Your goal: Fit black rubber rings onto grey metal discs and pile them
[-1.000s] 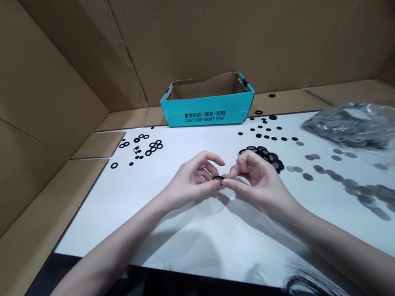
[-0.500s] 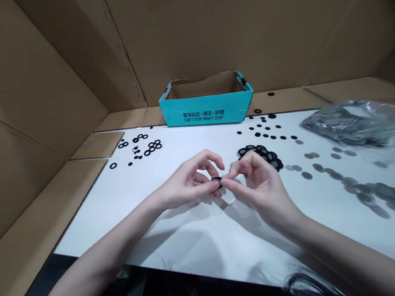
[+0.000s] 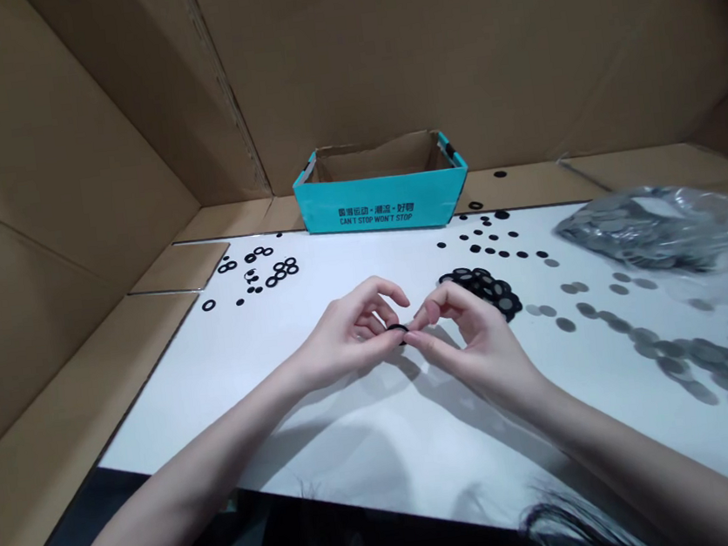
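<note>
A small black rubber ring (image 3: 398,329) is pinched at the fingertips of my left hand (image 3: 354,331), just above the white table (image 3: 329,426). My right hand (image 3: 468,327) comes in from the other side, and its fingertips touch the same ring. Most of the ring is hidden by the fingers. Beyond my right hand lies a heap of black rings with grey discs seated in them (image 3: 480,288).
A teal cardboard box (image 3: 383,211) stands at the table's far edge. Black rings and small black pieces (image 3: 265,271) lie at far left, and black dots (image 3: 484,237) at far right. Grey metal discs (image 3: 709,361) and a plastic bag of them (image 3: 655,231) lie right. Cardboard walls surround the table.
Both hands have drawn closer around the black ring, and my fingers now cover more of it. The ring has shifted slightly up and to the left.
</note>
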Tool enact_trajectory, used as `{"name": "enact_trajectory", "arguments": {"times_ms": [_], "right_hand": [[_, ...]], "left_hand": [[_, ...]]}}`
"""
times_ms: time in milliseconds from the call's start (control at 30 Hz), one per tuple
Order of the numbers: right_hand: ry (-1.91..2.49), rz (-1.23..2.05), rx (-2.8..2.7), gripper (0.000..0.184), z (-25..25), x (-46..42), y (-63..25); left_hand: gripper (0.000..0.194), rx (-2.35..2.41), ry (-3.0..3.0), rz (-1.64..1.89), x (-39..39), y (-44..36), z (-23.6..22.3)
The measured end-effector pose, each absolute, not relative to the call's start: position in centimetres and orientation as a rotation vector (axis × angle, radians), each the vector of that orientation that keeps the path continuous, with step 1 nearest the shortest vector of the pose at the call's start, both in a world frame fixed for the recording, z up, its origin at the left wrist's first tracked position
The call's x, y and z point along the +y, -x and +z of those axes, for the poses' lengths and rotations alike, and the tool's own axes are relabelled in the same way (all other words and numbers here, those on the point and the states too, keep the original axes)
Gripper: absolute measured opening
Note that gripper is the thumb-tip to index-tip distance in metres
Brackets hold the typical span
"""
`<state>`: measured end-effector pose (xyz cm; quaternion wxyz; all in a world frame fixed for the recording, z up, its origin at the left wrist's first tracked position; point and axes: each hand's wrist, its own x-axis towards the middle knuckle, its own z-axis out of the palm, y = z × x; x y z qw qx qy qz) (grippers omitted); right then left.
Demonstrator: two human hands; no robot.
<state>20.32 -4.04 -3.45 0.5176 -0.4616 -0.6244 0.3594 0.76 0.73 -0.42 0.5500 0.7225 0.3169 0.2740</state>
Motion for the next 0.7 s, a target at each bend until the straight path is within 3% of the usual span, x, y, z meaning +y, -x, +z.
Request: {"name": "enact_trajectory", "arguments": {"times_ms": [233,467,700], "right_hand": [[1.06,0.871,-1.377,0.039,-3.59,-4.67,-19.73],[1.13,0.807,-1.546,0.023,-3.48,-4.18,-20.03],[1.114,0.878,-1.466,0.025,-3.36,-3.9,-20.28]], "left_hand": [[0.027,0.635,-1.669,0.529,1.02,-0.24,0.23],[0.036,0.754,-1.759,0.512,1.01,-0.31,0.08],[0.027,0.75,-1.802,0.689,0.55,-0.76,-0.19]]}}
